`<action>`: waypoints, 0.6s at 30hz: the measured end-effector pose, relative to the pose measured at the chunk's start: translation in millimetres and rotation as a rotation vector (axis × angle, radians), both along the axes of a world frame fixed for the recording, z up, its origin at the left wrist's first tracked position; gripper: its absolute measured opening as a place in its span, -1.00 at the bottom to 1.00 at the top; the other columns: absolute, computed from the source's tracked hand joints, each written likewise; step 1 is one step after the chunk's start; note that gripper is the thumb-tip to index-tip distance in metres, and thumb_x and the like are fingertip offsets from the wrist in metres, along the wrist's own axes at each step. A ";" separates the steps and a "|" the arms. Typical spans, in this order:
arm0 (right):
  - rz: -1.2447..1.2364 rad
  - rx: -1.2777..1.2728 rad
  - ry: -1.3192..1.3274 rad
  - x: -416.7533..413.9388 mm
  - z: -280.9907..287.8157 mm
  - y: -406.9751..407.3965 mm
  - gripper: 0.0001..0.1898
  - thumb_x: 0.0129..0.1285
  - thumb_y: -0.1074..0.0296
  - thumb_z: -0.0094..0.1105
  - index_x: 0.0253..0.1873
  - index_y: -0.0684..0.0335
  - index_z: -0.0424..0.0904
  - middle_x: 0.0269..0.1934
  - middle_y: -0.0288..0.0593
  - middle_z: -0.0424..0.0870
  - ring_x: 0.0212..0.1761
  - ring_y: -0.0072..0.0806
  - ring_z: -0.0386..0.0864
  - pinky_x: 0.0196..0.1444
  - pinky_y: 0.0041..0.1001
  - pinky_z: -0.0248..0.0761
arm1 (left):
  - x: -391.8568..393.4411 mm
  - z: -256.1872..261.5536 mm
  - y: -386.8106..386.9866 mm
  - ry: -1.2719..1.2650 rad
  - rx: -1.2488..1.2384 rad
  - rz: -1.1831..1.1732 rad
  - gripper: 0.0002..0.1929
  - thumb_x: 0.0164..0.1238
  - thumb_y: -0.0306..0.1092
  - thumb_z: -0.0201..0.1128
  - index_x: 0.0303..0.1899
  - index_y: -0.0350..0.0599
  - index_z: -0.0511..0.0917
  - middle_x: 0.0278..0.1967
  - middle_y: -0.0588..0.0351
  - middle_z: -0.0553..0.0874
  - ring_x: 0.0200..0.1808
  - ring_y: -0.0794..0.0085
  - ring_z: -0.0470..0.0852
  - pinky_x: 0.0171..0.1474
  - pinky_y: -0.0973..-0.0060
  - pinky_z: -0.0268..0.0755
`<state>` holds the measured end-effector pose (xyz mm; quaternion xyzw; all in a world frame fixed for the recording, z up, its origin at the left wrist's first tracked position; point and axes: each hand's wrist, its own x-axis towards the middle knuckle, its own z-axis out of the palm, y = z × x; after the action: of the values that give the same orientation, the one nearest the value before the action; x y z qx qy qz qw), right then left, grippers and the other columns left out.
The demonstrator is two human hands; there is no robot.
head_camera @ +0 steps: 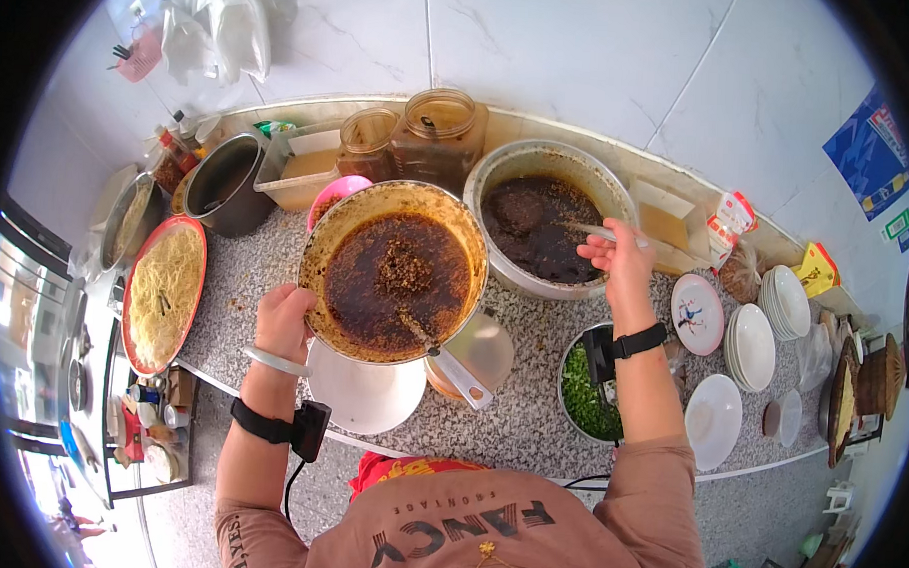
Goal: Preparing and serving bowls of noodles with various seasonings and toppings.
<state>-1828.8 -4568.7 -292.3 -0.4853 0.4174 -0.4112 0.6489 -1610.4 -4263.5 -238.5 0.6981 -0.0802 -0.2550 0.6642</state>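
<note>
My left hand (284,316) grips the left rim of a metal basin (367,206), raised over the counter. Dark oily sauce (365,273) with a mound of coarse bits fills it. A metal utensil (462,374) rests in the sauce, its slotted handle over the near rim. My right hand (624,260) holds the handle of a metal ladle (595,230), whose far end sinks into dark liquid in a wide metal pot (615,188). Under the basin's near edge sit a white bowl (364,401) and a round translucent container (490,353). Chopped green onions (582,394) fill a bowl below my right wrist.
Noodles (165,289) lie on a red-rimmed platter at left, near a dark pot (229,186). Two plastic jars (438,144) stand at the wall beside a pink bowl (345,186). Stacked white bowls (749,347) and a plate (697,315) occupy the right of the speckled counter (525,422).
</note>
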 end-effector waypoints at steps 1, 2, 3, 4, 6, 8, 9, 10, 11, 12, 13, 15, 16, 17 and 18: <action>0.001 -0.045 0.045 4.3 1.8 0.3 -0.71 0.21 0.25 -0.06 -0.17 0.41 0.43 -0.48 -0.05 0.57 -0.60 -0.39 0.59 -0.61 -0.63 0.36 | -2.5 2.0 -1.4 0.005 -0.018 0.013 -0.95 -0.03 -0.56 0.02 -0.50 -0.31 0.44 -0.56 0.18 0.50 -0.60 0.57 0.45 -0.60 0.65 0.31; 0.021 -0.111 0.103 9.0 0.3 0.4 -0.72 0.22 0.26 -0.06 -0.17 0.39 0.44 -0.47 -0.05 0.58 -0.57 -0.36 0.60 -0.57 -0.59 0.38 | -3.9 3.2 -2.3 0.011 -0.037 0.027 -0.95 -0.03 -0.56 0.02 -0.51 -0.31 0.44 -0.56 0.18 0.50 -0.60 0.58 0.44 -0.61 0.65 0.30; 0.041 -0.178 0.163 13.2 -3.9 0.4 -0.74 0.22 0.26 -0.06 -0.17 0.38 0.45 -0.45 -0.04 0.58 -0.54 -0.34 0.60 -0.53 -0.54 0.39 | -4.8 3.4 -2.8 0.010 -0.036 0.031 -0.95 -0.03 -0.56 0.02 -0.51 -0.30 0.44 -0.56 0.18 0.50 -0.60 0.59 0.43 -0.62 0.65 0.28; 0.061 -0.245 0.222 16.7 -9.1 -0.3 -0.75 0.23 0.27 -0.06 -0.18 0.36 0.47 -0.44 -0.04 0.59 -0.51 -0.31 0.60 -0.48 -0.49 0.41 | -5.5 3.4 -3.2 0.009 -0.036 0.036 -0.95 -0.02 -0.55 0.02 -0.51 -0.30 0.45 -0.57 0.19 0.50 -0.61 0.60 0.43 -0.62 0.66 0.26; 0.149 -0.741 0.370 26.3 -22.4 0.4 -0.78 0.21 0.29 -0.04 -0.19 0.33 0.48 -0.41 -0.01 0.58 -0.42 -0.21 0.58 -0.39 -0.40 0.41 | -3.3 -0.2 -0.7 0.006 -0.028 0.032 -0.95 -0.02 -0.55 0.03 -0.51 -0.29 0.45 -0.57 0.20 0.50 -0.61 0.61 0.42 -0.63 0.67 0.24; 0.255 -1.030 0.480 29.1 -27.2 3.7 -0.81 0.16 0.32 0.01 -0.20 0.29 0.50 -0.34 0.04 0.55 -0.28 -0.05 0.50 -0.25 -0.28 0.39 | 4.0 -9.1 5.3 0.001 -0.012 0.015 -0.95 -0.02 -0.54 0.03 -0.50 -0.29 0.46 -0.57 0.21 0.50 -0.61 0.61 0.42 -0.63 0.67 0.24; 0.281 -0.993 0.460 29.5 -29.5 4.7 -0.81 0.17 0.32 0.01 -0.20 0.30 0.50 -0.36 0.03 0.56 -0.32 -0.10 0.52 -0.27 -0.31 0.40 | 3.9 -9.7 5.3 -0.001 -0.013 0.016 -0.95 -0.02 -0.54 0.04 -0.50 -0.28 0.46 -0.58 0.22 0.50 -0.61 0.61 0.42 -0.63 0.68 0.23; 0.306 -0.956 0.440 29.9 -32.8 5.0 -0.80 0.19 0.31 0.00 -0.20 0.31 0.49 -0.38 0.01 0.56 -0.37 -0.15 0.54 -0.30 -0.34 0.41 | 3.6 -10.1 4.7 -0.003 -0.014 0.016 -0.95 -0.02 -0.54 0.04 -0.51 -0.28 0.46 -0.58 0.23 0.50 -0.61 0.62 0.41 -0.63 0.68 0.22; 0.329 -0.919 0.421 29.6 -34.9 5.3 -0.79 0.20 0.31 0.00 -0.20 0.32 0.49 -0.40 0.00 0.57 -0.41 -0.19 0.56 -0.33 -0.37 0.42 | 3.2 -10.4 3.8 -0.006 -0.016 0.015 -0.95 -0.02 -0.53 0.04 -0.51 -0.28 0.46 -0.58 0.23 0.50 -0.62 0.62 0.41 -0.64 0.68 0.22; 0.351 -0.783 0.381 30.3 -30.9 9.3 -0.79 0.21 0.29 -0.01 -0.21 0.33 0.49 -0.43 -0.03 0.57 -0.45 -0.25 0.57 -0.37 -0.41 0.42 | 3.6 -10.9 4.7 -0.007 -0.014 0.019 -0.96 -0.02 -0.53 0.04 -0.51 -0.28 0.46 -0.58 0.23 0.50 -0.62 0.62 0.41 -0.64 0.68 0.22; 0.371 -0.646 0.342 30.1 -24.8 13.5 -0.78 0.22 0.28 -0.01 -0.22 0.34 0.49 -0.45 -0.06 0.57 -0.50 -0.31 0.57 -0.41 -0.46 0.41 | 3.9 -11.3 5.5 -0.009 -0.013 0.023 -0.96 -0.02 -0.53 0.04 -0.51 -0.28 0.45 -0.58 0.22 0.50 -0.62 0.61 0.41 -0.64 0.67 0.22; 0.353 -0.434 0.265 28.4 -19.4 17.6 -0.75 0.24 0.25 -0.03 -0.22 0.35 0.49 -0.49 -0.11 0.56 -0.56 -0.42 0.57 -0.49 -0.54 0.38 | 4.3 -11.7 6.0 -0.007 -0.014 0.020 -0.95 -0.02 -0.54 0.04 -0.51 -0.29 0.45 -0.58 0.21 0.50 -0.62 0.60 0.42 -0.63 0.67 0.24; 0.316 -0.358 0.226 26.9 -18.5 18.4 -0.73 0.25 0.24 -0.04 -0.22 0.36 0.49 -0.50 -0.13 0.56 -0.58 -0.46 0.56 -0.53 -0.59 0.36 | 4.2 -12.0 5.9 -0.003 -0.016 0.014 -0.95 -0.02 -0.54 0.04 -0.50 -0.30 0.45 -0.58 0.20 0.50 -0.61 0.60 0.43 -0.62 0.66 0.26; 0.280 -0.283 0.188 25.2 -17.6 19.2 -0.72 0.26 0.22 -0.06 -0.21 0.37 0.49 -0.52 -0.15 0.55 -0.60 -0.50 0.56 -0.58 -0.63 0.33 | 4.1 -12.1 5.6 0.000 -0.018 0.008 -0.95 -0.02 -0.54 0.04 -0.49 -0.31 0.45 -0.57 0.20 0.51 -0.61 0.59 0.44 -0.62 0.66 0.28; 0.251 -0.226 0.151 22.3 -16.5 18.8 -0.71 0.25 0.22 -0.06 -0.20 0.38 0.49 -0.51 -0.13 0.56 -0.60 -0.48 0.56 -0.59 -0.64 0.32 | 3.5 -11.0 5.1 0.010 -0.020 0.014 -0.94 -0.02 -0.55 0.04 -0.49 -0.31 0.45 -0.57 0.19 0.51 -0.60 0.58 0.45 -0.60 0.65 0.30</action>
<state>-1806.5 -4549.9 -308.8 -0.6330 0.3524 -0.3336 0.6032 -1606.9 -4258.4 -249.5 0.6907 -0.0746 -0.2532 0.6732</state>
